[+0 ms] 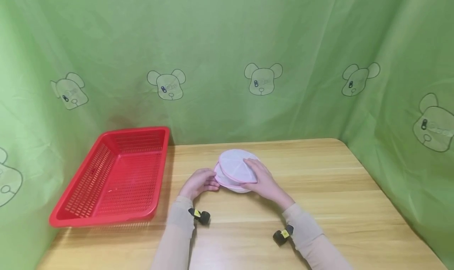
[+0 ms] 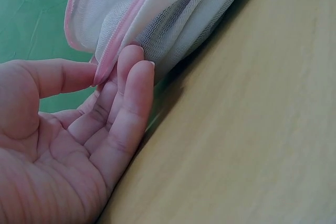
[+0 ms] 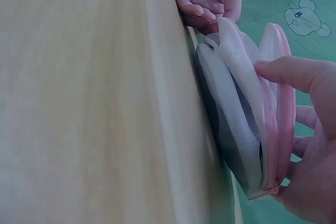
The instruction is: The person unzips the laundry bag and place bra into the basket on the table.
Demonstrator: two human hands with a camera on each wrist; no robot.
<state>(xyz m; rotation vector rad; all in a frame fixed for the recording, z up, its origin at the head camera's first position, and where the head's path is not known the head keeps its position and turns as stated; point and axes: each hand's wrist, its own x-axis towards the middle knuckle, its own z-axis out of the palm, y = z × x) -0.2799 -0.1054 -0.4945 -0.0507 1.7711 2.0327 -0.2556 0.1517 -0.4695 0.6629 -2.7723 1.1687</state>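
Observation:
A round white mesh laundry bag [image 1: 235, 165] with pink zipper edging rests on the table, its lid parted from the body. At its left side, my left hand [image 1: 200, 183] pinches the rim; in the left wrist view the thumb and fingers meet on the pink edging [image 2: 111, 51]. From the right, my right hand [image 1: 262, 181] grips the lid. The right wrist view has the thumb [image 3: 286, 72] reaching into the gap between lid and body, with the fingers on the lid's outer side. Folds of grey-white mesh [image 3: 226, 108] lie underneath. The bag's inside is mostly hidden.
A red plastic basket [image 1: 161, 175] with slotted walls stands to the left on the wooden table [image 1: 319, 207]. Green curtains [image 1: 213, 33] printed with bear faces hang behind and at both sides. Each wrist wears a black strap with a small camera.

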